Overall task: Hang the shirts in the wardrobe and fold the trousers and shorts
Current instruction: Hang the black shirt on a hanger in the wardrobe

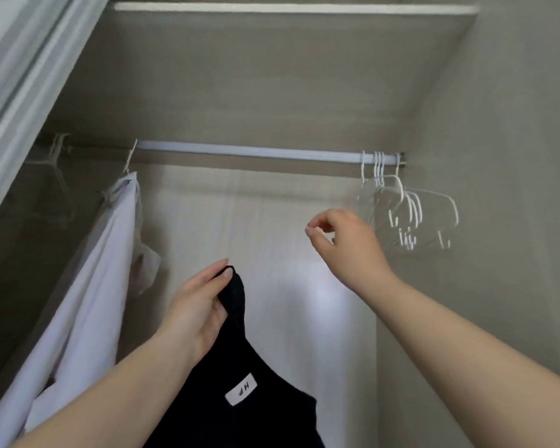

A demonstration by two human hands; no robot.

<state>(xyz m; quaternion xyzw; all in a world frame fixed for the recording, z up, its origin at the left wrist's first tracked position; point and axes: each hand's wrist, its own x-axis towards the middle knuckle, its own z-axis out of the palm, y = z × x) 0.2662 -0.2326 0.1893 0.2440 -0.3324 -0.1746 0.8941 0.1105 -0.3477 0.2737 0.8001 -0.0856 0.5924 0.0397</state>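
My left hand [198, 313] grips a black shirt [240, 392] by its top edge and holds it up inside the wardrobe; a white label shows on the cloth. My right hand [343, 240] is raised just left of several empty white hangers [408, 211] at the right end of the white rail [246, 151]. Its fingers are curled and hold nothing. A white shirt [88, 279] hangs from a hanger at the left part of the rail.
A shelf [291, 9] runs above the rail. The wardrobe's right wall [498, 156] stands close behind the hangers. More pale hangers [54, 163] hang in shadow at the far left, beside the sliding door frame [23, 79].
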